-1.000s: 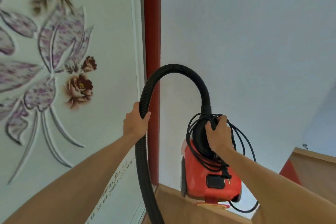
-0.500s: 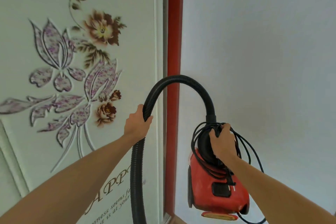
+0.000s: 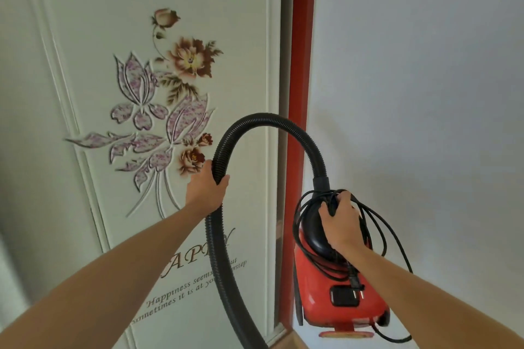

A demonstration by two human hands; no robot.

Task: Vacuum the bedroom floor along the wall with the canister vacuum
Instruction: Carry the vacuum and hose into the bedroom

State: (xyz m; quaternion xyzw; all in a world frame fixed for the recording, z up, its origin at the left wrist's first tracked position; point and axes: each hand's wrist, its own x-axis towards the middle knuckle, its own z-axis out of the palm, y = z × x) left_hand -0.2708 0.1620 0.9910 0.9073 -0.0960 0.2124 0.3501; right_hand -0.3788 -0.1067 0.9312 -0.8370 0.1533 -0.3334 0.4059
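View's tipped up since a moment ago: more of the embossed flowered door [image 3: 85, 65] shows, and only a sliver of wood floor [image 3: 289, 341] is left below the grips. The holds are the same. The left hand [image 3: 205, 193] wraps the ribbed black hose [image 3: 263, 119]. The right hand [image 3: 338, 221] curls round the handle and looped cord [image 3: 377, 232] of the glossy red canister vacuum [image 3: 340, 306], which hangs under that fist. Red door frame [image 3: 302, 65] between the grips, plain wall [image 3: 425, 65] to the right.

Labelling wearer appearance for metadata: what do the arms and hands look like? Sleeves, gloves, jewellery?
Both bare: left hand and right hand show no gloves, rings or markings. No sleeve, watch or band on left forearm or right forearm, uncovered to the frame edge.
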